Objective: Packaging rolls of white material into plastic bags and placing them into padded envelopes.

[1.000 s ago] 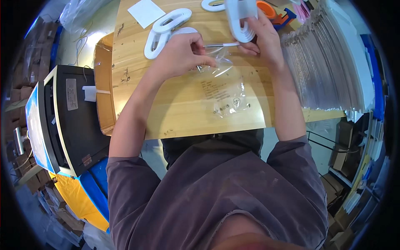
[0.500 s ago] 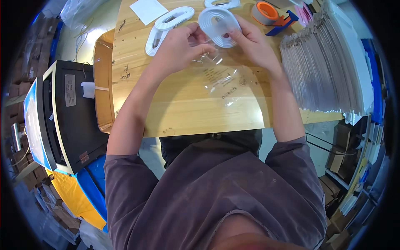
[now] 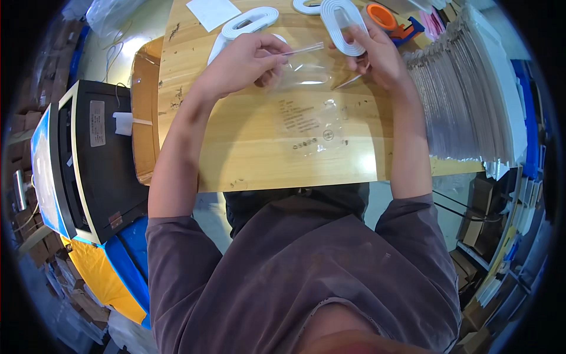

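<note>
My left hand [image 3: 254,62] pinches a clear plastic bag [image 3: 309,112] by its upper corner. The bag hangs flat over the wooden table, with dark print on its lower half and its top edge showing as a bright line. In my right hand [image 3: 380,59] is a flat white coil of strip [image 3: 342,26], gripped at its lower right side and tilted up, apart from the bag. A thin pale piece [image 3: 349,82] pokes out below the right fingers; I cannot tell what it is. Another white coil [image 3: 253,21] lies just beyond my left hand, partly over a further one.
A white square sheet [image 3: 212,13] and one more white coil [image 3: 307,6] lie at the table's far side. An orange and blue tape dispenser [image 3: 407,30] stands beyond my right hand. A tall row of clear bags [image 3: 466,100] fills the right side. A cardboard box [image 3: 146,112] borders the left edge.
My right hand has moved the coil to the right, away from my left hand. The bag now hangs more spread out from my left hand, which has shifted slightly left.
</note>
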Available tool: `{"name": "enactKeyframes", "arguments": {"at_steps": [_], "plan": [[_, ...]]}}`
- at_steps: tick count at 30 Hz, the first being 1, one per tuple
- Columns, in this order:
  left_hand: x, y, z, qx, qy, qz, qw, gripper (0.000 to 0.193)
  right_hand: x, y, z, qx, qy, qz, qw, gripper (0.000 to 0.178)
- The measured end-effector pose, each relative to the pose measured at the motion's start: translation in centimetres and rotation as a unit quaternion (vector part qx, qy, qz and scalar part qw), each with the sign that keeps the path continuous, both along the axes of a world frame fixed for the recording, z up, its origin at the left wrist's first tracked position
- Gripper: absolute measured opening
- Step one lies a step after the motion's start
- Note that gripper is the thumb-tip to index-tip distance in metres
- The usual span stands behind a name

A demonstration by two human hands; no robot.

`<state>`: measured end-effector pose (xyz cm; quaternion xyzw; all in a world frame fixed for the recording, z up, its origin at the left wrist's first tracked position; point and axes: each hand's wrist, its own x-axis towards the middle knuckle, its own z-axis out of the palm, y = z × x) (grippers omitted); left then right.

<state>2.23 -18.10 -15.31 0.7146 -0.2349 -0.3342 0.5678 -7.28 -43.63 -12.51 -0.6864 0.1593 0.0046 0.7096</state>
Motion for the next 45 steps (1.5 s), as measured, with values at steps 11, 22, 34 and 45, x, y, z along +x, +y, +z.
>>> {"name": "enactKeyframes", "arguments": {"at_steps": [11, 22, 34, 45], "plan": [[-0.4, -0.3, 0.1, 0.058, -0.118, 0.027, 0.991, 0.024, 0.2, -1.1, 0.3, -0.263, -0.203, -0.033, 0.943, 0.029], [-1.8, -1.2, 0.3, 0.047, -0.066, -0.03, 0.996, 0.018, 1.5, 0.9, -1.5, 0.044, -0.189, -0.2, 0.96, 0.022], [-3.4, -2.2, 0.8, 0.097, -0.139, -0.027, 0.985, 0.025, 0.9, 4.2, -1.6, -0.03, -0.345, -0.117, 0.931, 0.019], [-4.0, -3.1, -1.7, -0.043, -0.106, 0.021, 0.993, 0.028, 0.3, 5.7, -1.5, -0.121, -0.271, -0.072, 0.952, 0.021]]}}
